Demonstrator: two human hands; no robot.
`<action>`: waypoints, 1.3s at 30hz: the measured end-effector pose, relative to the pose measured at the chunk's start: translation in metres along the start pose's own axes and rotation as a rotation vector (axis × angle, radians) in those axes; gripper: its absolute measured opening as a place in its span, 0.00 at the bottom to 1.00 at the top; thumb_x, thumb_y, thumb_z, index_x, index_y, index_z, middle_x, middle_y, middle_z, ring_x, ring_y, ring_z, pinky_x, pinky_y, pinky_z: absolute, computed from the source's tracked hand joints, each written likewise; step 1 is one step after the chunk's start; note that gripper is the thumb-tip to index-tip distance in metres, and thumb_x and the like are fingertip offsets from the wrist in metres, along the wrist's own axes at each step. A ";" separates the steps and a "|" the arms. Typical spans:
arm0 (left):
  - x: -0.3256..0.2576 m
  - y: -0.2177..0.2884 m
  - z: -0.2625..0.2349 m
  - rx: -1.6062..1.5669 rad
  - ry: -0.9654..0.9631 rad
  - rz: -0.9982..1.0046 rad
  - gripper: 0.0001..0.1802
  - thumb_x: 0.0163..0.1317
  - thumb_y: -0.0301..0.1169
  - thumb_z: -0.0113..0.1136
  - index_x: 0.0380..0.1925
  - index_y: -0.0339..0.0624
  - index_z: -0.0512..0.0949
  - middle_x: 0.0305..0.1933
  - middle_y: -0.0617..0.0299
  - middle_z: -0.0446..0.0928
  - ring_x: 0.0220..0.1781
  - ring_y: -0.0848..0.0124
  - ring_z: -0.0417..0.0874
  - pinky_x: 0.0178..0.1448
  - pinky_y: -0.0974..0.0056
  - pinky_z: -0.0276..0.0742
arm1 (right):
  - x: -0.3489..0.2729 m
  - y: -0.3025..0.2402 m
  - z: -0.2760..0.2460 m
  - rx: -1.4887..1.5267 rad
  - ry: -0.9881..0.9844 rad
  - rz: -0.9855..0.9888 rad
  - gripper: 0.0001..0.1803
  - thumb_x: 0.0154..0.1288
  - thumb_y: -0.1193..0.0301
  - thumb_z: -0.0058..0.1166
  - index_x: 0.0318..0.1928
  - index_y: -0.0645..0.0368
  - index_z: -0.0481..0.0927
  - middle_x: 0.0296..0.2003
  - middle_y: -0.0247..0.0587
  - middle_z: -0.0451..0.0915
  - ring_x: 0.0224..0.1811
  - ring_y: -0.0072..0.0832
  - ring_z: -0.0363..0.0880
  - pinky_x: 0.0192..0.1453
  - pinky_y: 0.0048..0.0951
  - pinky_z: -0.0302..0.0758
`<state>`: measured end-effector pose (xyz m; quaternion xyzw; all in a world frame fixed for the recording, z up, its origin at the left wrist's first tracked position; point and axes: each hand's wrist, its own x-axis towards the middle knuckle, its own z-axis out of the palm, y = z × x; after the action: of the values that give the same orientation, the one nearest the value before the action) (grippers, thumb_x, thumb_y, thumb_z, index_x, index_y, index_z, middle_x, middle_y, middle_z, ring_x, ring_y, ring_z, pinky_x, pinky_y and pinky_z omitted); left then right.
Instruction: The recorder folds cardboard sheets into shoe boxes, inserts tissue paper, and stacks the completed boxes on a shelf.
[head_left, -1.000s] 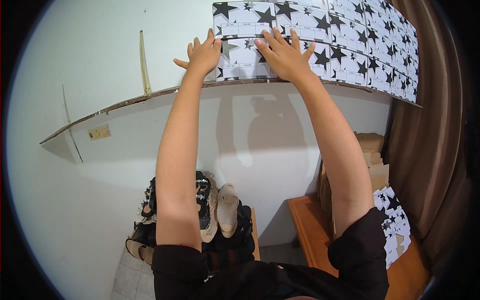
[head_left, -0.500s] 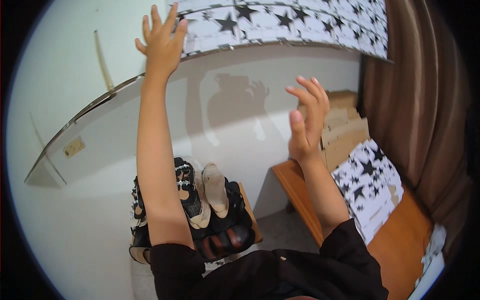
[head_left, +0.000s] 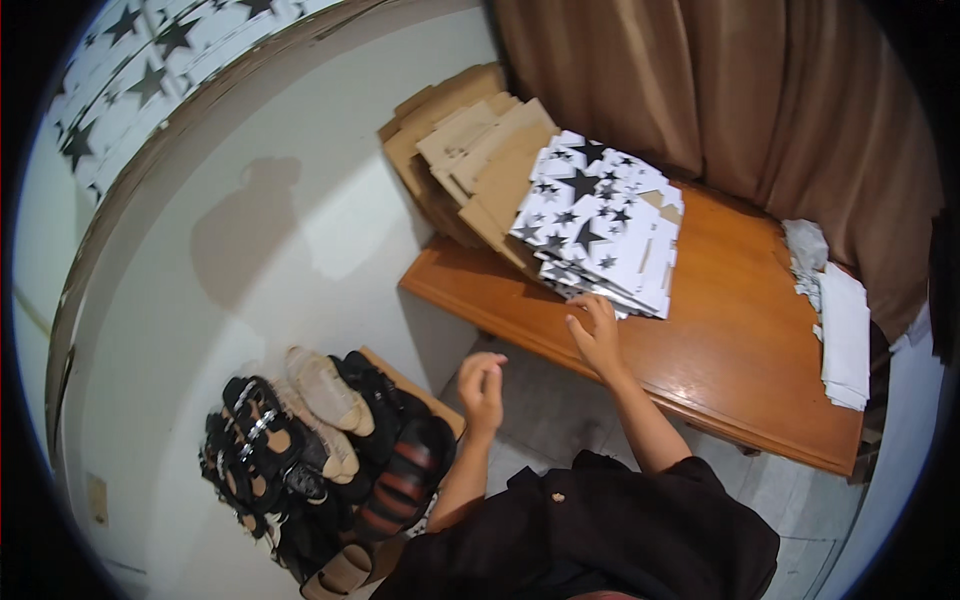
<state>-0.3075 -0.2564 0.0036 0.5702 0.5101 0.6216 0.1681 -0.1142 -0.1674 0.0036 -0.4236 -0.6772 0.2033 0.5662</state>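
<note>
My left hand (head_left: pixel 482 390) is raised between the shoes and the table, loosely curled, with a gap between thumb and fingers and nothing in it. Over the table's front edge, my right hand (head_left: pixel 597 335) reaches with thumb and fingers apart. Its fingertips are at the lower corner of a stack of flattened white cardboard boxes (head_left: pixel 605 215) printed with black stars; I cannot tell whether they touch it. The stack lies on a brown wooden table (head_left: pixel 730 345). Beside it, plain brown cardboard pieces (head_left: pixel 490 150) lean toward the wall.
Several pairs of shoes (head_left: pixel 330 395), mostly black and beige, are piled at the lower left. A shelf edge (head_left: pixel 165 125) with star-patterned boxes (head_left: pixel 150 75) runs along the upper left wall. A brown curtain (head_left: pixel 620 75) hangs behind the table. White folded paper (head_left: pixel 845 335) lies at the table's right.
My view has turned right and down toward the table. Both hands have come down, the left away from the shelf boxes, the right to the star-printed stack.
</note>
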 end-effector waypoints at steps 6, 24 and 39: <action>-0.015 -0.015 0.106 0.029 -0.408 0.008 0.09 0.57 0.27 0.57 0.38 0.40 0.80 0.40 0.54 0.77 0.47 0.60 0.77 0.53 0.62 0.70 | -0.019 0.073 -0.076 -0.263 0.236 0.363 0.11 0.53 0.73 0.53 0.39 0.60 0.79 0.39 0.47 0.78 0.48 0.42 0.72 0.54 0.37 0.67; 0.081 -0.139 0.289 0.917 -0.860 0.511 0.34 0.49 0.31 0.57 0.61 0.59 0.66 0.68 0.62 0.60 0.71 0.63 0.56 0.63 0.32 0.50 | -0.034 0.230 -0.137 -0.601 -0.793 0.502 0.47 0.55 0.59 0.55 0.71 0.48 0.42 0.72 0.43 0.42 0.73 0.38 0.44 0.68 0.67 0.40; 0.151 -0.029 0.270 0.270 -0.096 0.744 0.14 0.51 0.18 0.49 0.37 0.37 0.79 0.37 0.56 0.82 0.37 0.57 0.82 0.39 0.61 0.75 | -0.023 0.213 -0.159 -0.411 -0.461 0.568 0.38 0.56 0.61 0.55 0.67 0.48 0.57 0.70 0.51 0.47 0.72 0.43 0.48 0.69 0.61 0.43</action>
<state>-0.1254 -0.0052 0.0149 0.7613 0.3375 0.5401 -0.1214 0.1079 -0.0995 -0.1273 -0.6410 -0.6690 0.3016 0.2249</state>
